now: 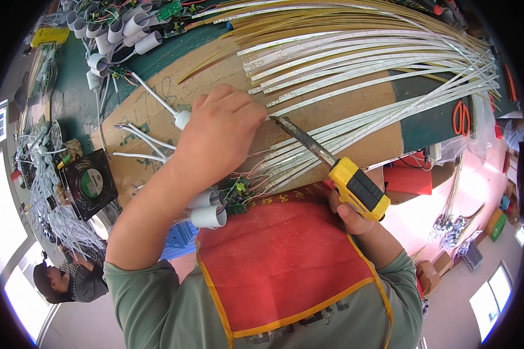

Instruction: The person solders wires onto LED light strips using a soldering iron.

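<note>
My right hand (353, 218) grips the yellow and black handle of a soldering iron (360, 189), whose dark metal barrel slants up and left. Its tip is close to the fingers of my left hand (222, 128), which are pinched together at the end of a narrow white LED strip (326, 93). What they hold is hidden beneath them. A white lamp cap (182, 120) with a cable shows beside that hand. Below its wrist, a small green circuit board (237, 207) and a white tubular cap (208, 216) lie with thin red wires running to finished-looking strips (332, 142).
Brown cardboard (151, 96) covers part of the green table (70, 110). Many strips fan out across the far side. White caps (137, 23) with boards crowd the far left, near a black fan (88, 184). Orange-handled scissors (461, 118) lie right. Another person (70, 276) sits lower left.
</note>
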Demonstrator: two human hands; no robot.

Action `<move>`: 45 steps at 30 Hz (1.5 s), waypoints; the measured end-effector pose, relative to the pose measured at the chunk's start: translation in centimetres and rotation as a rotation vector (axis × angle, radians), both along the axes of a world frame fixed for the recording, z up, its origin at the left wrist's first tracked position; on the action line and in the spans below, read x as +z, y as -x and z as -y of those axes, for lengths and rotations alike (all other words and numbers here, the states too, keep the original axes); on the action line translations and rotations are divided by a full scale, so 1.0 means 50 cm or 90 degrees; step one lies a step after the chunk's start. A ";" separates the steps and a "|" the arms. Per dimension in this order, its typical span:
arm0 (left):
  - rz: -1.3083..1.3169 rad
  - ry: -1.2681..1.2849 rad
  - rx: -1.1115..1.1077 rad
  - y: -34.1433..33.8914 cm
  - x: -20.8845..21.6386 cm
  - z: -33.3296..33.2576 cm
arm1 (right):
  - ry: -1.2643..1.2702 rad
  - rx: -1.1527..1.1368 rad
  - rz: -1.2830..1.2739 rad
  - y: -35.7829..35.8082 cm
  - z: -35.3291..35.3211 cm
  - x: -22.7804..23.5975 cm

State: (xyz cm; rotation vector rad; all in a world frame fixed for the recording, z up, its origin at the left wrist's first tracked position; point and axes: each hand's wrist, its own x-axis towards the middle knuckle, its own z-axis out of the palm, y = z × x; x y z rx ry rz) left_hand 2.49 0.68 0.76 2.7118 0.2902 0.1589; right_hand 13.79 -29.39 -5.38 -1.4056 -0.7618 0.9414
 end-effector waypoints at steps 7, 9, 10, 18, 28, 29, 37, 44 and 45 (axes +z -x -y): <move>-0.011 0.008 -0.007 -0.001 0.006 0.000 | 0.002 -0.026 -0.054 0.006 -0.002 0.002; -0.013 0.006 -0.007 -0.001 0.006 0.001 | -0.007 -0.018 -0.031 0.001 -0.008 0.005; -0.014 0.005 -0.006 -0.001 0.005 0.001 | -0.017 -0.011 -0.008 -0.001 -0.009 0.006; -0.026 0.001 -0.012 -0.004 0.015 0.002 | -0.035 0.009 -0.052 -0.004 0.003 -0.003; -0.032 0.002 -0.005 -0.004 0.017 0.003 | 0.058 0.048 -0.013 -0.012 0.017 -0.003; -0.032 0.002 -0.005 -0.004 0.017 0.003 | 0.058 0.048 -0.013 -0.013 0.018 -0.003; -0.041 -0.002 -0.003 -0.005 0.017 0.004 | 0.050 0.071 -0.040 -0.017 0.017 -0.001; -0.045 -0.006 -0.002 -0.003 0.017 0.004 | 0.055 0.060 -0.047 -0.021 0.013 0.007; -0.045 -0.007 -0.003 -0.004 0.018 0.004 | 0.047 0.050 -0.043 -0.020 0.012 0.005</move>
